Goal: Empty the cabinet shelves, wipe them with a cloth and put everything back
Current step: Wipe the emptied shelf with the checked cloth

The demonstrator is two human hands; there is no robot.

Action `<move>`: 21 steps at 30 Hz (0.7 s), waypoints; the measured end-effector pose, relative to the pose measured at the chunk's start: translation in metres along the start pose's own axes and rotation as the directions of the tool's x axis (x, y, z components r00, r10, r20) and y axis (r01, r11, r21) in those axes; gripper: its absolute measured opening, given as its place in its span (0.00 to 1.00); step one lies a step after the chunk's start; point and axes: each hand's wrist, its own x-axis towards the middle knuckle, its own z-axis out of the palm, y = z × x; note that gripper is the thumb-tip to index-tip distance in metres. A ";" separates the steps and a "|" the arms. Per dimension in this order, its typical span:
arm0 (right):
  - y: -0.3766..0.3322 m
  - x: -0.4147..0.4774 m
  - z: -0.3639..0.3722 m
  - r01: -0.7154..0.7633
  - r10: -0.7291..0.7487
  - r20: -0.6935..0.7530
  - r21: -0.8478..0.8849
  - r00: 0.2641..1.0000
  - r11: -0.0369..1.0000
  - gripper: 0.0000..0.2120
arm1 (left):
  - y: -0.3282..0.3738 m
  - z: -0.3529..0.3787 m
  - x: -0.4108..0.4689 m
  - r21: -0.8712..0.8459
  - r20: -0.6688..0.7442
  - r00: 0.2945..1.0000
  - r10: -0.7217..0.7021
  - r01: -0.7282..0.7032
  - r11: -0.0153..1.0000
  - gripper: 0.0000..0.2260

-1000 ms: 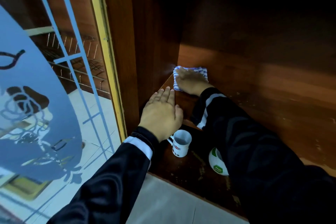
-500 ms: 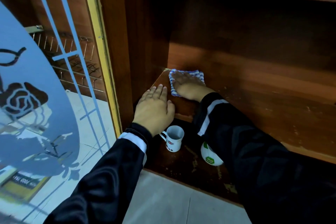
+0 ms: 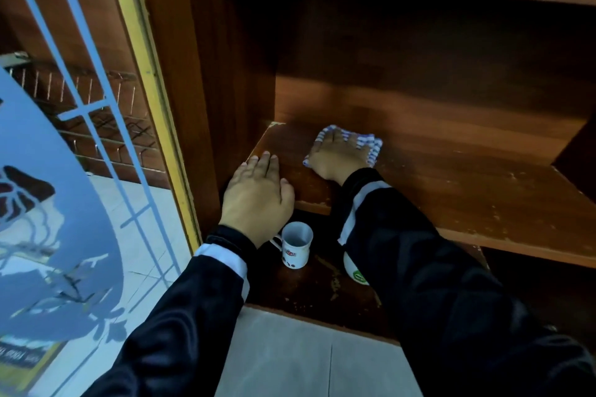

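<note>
My flat right hand (image 3: 338,156) presses the cloth (image 3: 367,145); the shelf (image 3: 451,177) stretches to its right; my left hand (image 3: 258,196) lies flat and holds nothing.

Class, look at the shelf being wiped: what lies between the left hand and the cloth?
In the head view, only bare wooden shelf separates the left hand from the cloth under the right hand.

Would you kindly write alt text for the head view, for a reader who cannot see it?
A person's right hand presses a blue-and-white cloth flat on a wooden cabinet shelf, while the left hand rests flat near the shelf's front left corner. Below sit a white mug and another white item, partly hidden by the right sleeve.
</note>
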 end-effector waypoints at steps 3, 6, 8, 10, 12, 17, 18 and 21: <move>0.017 0.006 -0.004 0.198 -0.198 -0.004 0.024 0.980 0.980 0.27 | 0.000 0.000 0.001 0.006 -0.004 1.000 0.000 0.000 1.000 0.36; 0.029 0.009 -0.005 0.169 -0.169 0.022 0.006 0.985 0.986 0.27 | 0.000 0.000 0.001 0.016 -0.004 1.000 0.002 -0.002 1.000 0.36; 0.027 0.002 -0.001 0.017 -0.017 -0.005 0.010 1.000 1.000 0.28 | 0.000 0.000 0.002 0.020 0.000 1.000 0.010 -0.010 1.000 0.36; 0.020 -0.007 0.004 -0.100 0.101 -0.022 0.031 0.995 0.994 0.28 | 0.001 0.001 0.002 0.031 -0.005 1.000 0.020 -0.019 0.999 0.36; 0.015 -0.011 0.007 -0.102 0.103 -0.029 0.043 0.994 0.994 0.29 | 0.001 0.002 0.003 0.039 -0.010 1.000 0.023 -0.023 0.999 0.35; 0.025 0.002 -0.002 0.065 -0.063 -0.064 0.031 0.996 0.997 0.30 | 0.000 0.001 0.002 0.032 -0.014 0.999 0.029 -0.029 0.999 0.35; 0.027 0.003 -0.003 0.064 -0.063 -0.071 0.011 0.995 0.998 0.29 | 0.000 0.001 0.002 0.031 -0.015 1.000 0.027 -0.027 0.999 0.35; 0.025 0.003 -0.001 0.007 -0.009 -0.092 -0.018 0.996 1.000 0.29 | -0.001 0.003 0.002 0.028 -0.024 0.999 0.020 -0.020 0.999 0.35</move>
